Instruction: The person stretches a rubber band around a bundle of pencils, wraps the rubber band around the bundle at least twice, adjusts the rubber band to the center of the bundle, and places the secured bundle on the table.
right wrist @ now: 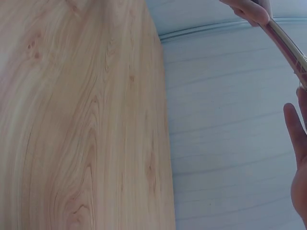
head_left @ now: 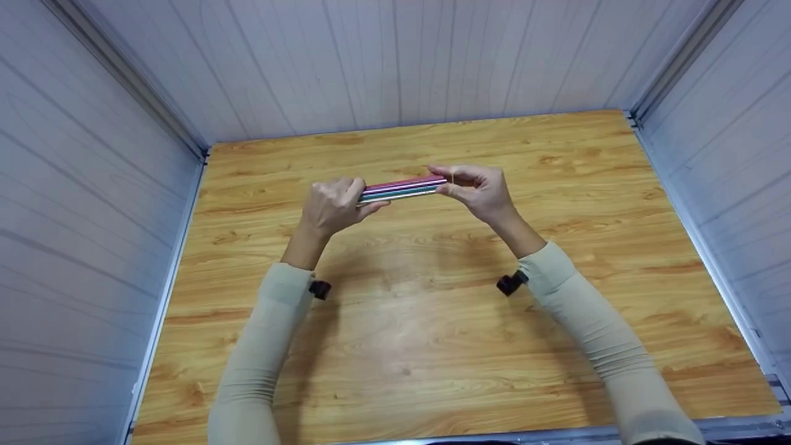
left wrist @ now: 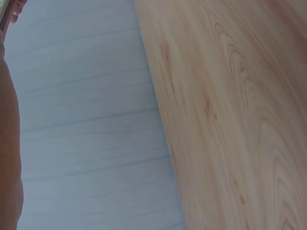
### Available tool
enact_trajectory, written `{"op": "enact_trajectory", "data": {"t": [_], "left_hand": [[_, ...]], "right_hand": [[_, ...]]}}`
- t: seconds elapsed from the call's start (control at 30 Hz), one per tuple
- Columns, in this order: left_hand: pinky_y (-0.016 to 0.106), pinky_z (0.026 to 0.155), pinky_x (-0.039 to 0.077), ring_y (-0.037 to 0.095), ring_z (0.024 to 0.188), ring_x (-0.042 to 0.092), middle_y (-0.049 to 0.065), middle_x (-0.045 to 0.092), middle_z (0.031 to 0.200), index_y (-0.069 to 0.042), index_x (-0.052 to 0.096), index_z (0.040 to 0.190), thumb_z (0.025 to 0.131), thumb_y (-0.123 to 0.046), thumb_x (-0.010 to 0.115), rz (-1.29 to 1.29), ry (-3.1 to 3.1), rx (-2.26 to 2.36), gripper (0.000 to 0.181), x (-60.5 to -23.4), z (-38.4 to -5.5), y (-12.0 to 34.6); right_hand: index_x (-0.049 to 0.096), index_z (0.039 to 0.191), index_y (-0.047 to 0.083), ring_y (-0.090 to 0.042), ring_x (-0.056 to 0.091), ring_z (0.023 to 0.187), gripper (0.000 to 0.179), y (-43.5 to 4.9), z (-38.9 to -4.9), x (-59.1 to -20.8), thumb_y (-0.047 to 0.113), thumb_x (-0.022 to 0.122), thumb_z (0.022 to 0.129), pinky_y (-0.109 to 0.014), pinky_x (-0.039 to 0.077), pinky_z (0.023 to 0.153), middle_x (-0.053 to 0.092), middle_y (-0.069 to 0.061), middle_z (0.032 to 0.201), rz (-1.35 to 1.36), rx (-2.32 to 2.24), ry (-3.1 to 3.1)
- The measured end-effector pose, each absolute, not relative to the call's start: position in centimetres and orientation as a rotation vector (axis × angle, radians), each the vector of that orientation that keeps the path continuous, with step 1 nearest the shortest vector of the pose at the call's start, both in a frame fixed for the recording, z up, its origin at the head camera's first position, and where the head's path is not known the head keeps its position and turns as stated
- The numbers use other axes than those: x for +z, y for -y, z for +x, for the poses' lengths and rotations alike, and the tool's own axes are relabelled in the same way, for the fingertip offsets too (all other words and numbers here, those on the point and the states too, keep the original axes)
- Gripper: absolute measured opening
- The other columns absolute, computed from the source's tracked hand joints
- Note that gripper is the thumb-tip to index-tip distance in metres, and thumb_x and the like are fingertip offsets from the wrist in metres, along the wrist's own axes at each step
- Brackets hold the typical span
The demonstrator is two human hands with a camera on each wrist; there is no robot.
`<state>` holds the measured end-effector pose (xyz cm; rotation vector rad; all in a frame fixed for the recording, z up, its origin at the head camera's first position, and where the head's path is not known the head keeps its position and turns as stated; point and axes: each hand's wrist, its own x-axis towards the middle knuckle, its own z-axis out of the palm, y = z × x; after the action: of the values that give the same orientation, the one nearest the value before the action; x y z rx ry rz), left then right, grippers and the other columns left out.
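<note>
A bundle of slim, shiny rods that look like pencils (head_left: 405, 188), in pink, purple, teal and white, is held above the table, almost level. My left hand (head_left: 334, 201) grips its left end, thumb along the underside. At the other end is my right hand (head_left: 481, 188), with the tip of the bundle between forefinger and thumb. A thin, pale rubber band (head_left: 453, 175) stretches between those fingers. In the right wrist view, thin strands of the band cross the bundle (right wrist: 285, 45). The left wrist view catches only a sliver of the bundle at its top left corner.
The wood-grain table (head_left: 395, 346) lies under both arms. Pale panel walls (head_left: 395, 68) enclose it at the back and both sides, with metal edging along the sides. A small black camera (head_left: 510, 284) is strapped at the right wrist, another (head_left: 320, 289) at the left.
</note>
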<state>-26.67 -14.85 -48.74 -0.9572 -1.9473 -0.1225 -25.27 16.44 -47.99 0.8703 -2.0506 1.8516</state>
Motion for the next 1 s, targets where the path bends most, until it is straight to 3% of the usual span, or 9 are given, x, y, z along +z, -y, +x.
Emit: {"op": "enact_trajectory", "data": {"t": [0.13,0.2,0.27,0.37,0.5,0.57,0.67,0.87,1.0], "left_hand": [[0.031,0.037,0.037,0.015,0.04,0.044,0.003,0.052,0.054,-0.006,0.056,0.078,0.106,-0.058,0.075,-1.012,1.991,-0.104,0.062,-48.6,-26.5,14.9],[0.031,0.037,0.038,0.015,0.04,0.045,0.004,0.053,0.055,-0.007,0.056,0.079,0.103,-0.058,0.078,-1.014,2.008,-0.097,0.061,-48.6,-26.5,14.9],[0.031,0.038,0.039,0.015,0.04,0.044,0.003,0.053,0.055,-0.007,0.056,0.078,0.109,-0.06,0.07,-1.005,2.019,-0.085,0.062,-48.7,-26.3,14.8],[0.031,0.038,0.038,0.015,0.041,0.044,0.003,0.054,0.055,-0.008,0.056,0.079,0.108,-0.06,0.071,-0.991,2.035,-0.092,0.062,-48.9,-26.2,14.6],[0.031,0.038,0.04,0.015,0.042,0.046,0.003,0.055,0.056,-0.008,0.057,0.079,0.087,-0.055,0.094,-0.992,2.058,-0.089,0.06,-49.1,-26.2,14.4],[0.031,0.039,0.041,0.015,0.042,0.048,0.003,0.056,0.056,-0.008,0.057,0.078,0.086,-0.055,0.095,-0.991,2.067,-0.077,0.061,-49.1,-26.1,14.3],[0.031,0.04,0.041,0.014,0.043,0.047,0.002,0.056,0.056,-0.008,0.057,0.078,0.089,-0.056,0.093,-0.992,2.076,-0.06,0.061,-49.0,-26.1,14.1],[0.027,0.04,0.033,0.01,0.045,0.035,0.001,0.052,0.054,-0.009,0.057,0.079,0.087,-0.054,0.095,-0.981,2.077,-0.09,0.06,-49.1,-25.9,13.8],[0.026,0.043,0.028,0.01,0.047,0.033,0.001,0.053,0.055,-0.009,0.058,0.08,0.086,-0.052,0.096,-0.979,2.104,-0.143,0.058,-49.3,-25.7,13.8]], "right_hand": [[0.079,0.122,-0.013,0.005,0.08,0.108,0.03,-16.4,-25.4,-48.0,-0.003,0.086,0.095,-0.019,0.065,0.089,0.077,-0.038,0.123,0.957,1.802,2.104],[0.079,0.122,-0.014,0.005,0.08,0.106,0.029,-16.5,-25.4,-48.0,-0.007,0.084,0.095,-0.019,0.066,0.087,0.077,-0.04,0.121,0.99,1.807,2.109],[0.079,0.121,-0.015,0.004,0.081,0.105,0.027,-16.5,-25.5,-48.1,-0.01,0.083,0.095,-0.02,0.066,0.085,0.077,-0.04,0.12,1.011,1.821,2.104],[0.079,0.118,-0.017,0.001,0.082,0.103,0.023,-16.6,-25.4,-48.2,-0.011,0.081,0.096,-0.019,0.066,0.082,0.078,-0.039,0.119,1.02,1.835,2.093],[0.079,0.113,-0.017,0.0,0.082,0.1,0.019,-16.5,-25.2,-48.5,-0.013,0.08,0.095,-0.018,0.066,0.08,0.078,-0.039,0.115,1.0,1.837,2.072],[0.08,0.112,-0.015,0.001,0.081,0.099,0.019,-16.4,-25.2,-48.5,-0.015,0.079,0.094,-0.019,0.066,0.08,0.079,-0.039,0.113,0.987,1.835,2.064],[0.08,0.109,-0.013,-0.002,0.08,0.101,0.018,-16.2,-25.1,-48.6,-0.016,0.078,0.092,-0.021,0.067,0.082,0.08,-0.031,0.111,0.976,1.832,2.044],[0.081,0.103,-0.008,-0.013,0.079,0.1,0.014,-16.0,-25.1,-49.1,-0.015,0.076,0.092,-0.026,0.069,0.085,0.076,0.007,0.112,0.963,1.853,2.013],[0.081,0.103,-0.012,-0.011,0.074,0.102,0.014,-16.0,-25.1,-49.4,-0.016,0.077,0.091,-0.024,0.068,0.084,0.067,0.009,0.116,0.939,1.883,1.997]]}}
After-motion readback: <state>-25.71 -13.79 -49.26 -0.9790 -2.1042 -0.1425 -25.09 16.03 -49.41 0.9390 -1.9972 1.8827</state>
